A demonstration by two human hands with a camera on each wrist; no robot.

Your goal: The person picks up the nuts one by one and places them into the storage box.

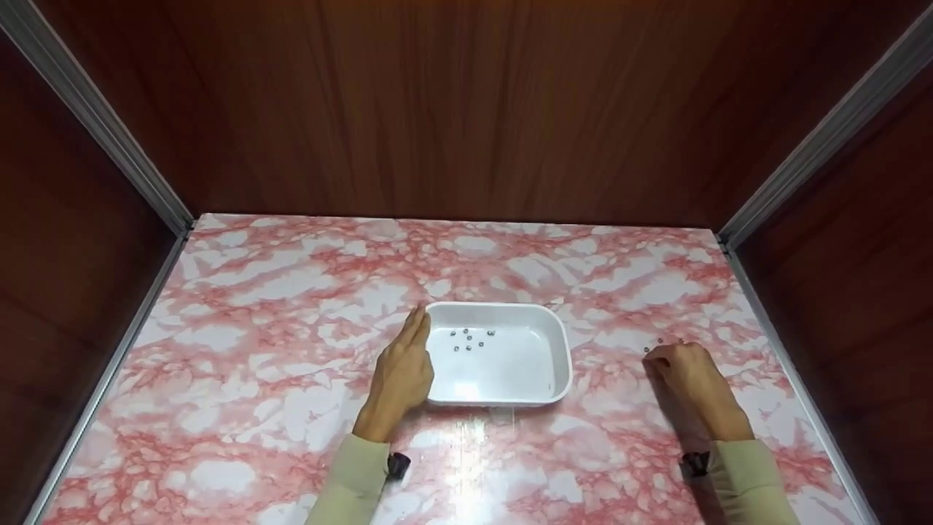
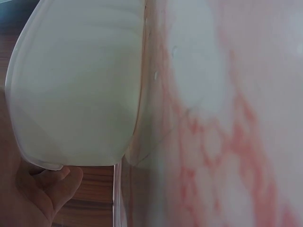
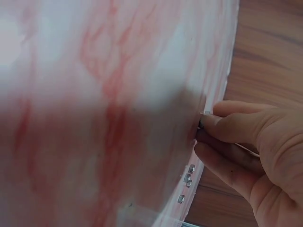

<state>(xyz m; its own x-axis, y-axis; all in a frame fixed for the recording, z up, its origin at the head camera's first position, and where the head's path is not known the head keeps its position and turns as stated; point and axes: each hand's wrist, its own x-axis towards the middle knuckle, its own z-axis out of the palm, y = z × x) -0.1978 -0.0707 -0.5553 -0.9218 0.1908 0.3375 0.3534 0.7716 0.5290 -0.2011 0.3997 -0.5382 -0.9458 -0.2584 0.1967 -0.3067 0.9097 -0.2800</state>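
Note:
A white plastic tray (image 1: 557, 357) lies in the middle of the pink marbled table (image 1: 277, 328), with several small metal nuts (image 1: 470, 340) in its far left part. My left hand (image 1: 415, 324) lies flat with straight fingers against the tray's left wall; in the left wrist view the tray (image 2: 75, 85) fills the upper left and the left hand (image 2: 52, 182) shows below it. My right hand (image 1: 652, 356) rests on the table to the right of the tray, fingers curled. In the right wrist view the right hand (image 3: 201, 127) pinches a small metal nut (image 3: 206, 114) against the table.
A few loose nuts (image 1: 669, 340) lie on the table just beyond the right hand's fingertips; they show as loose nuts (image 3: 188, 177) below the fingers in the right wrist view. Dark wooden walls with metal corner strips (image 1: 102, 124) enclose the table on three sides.

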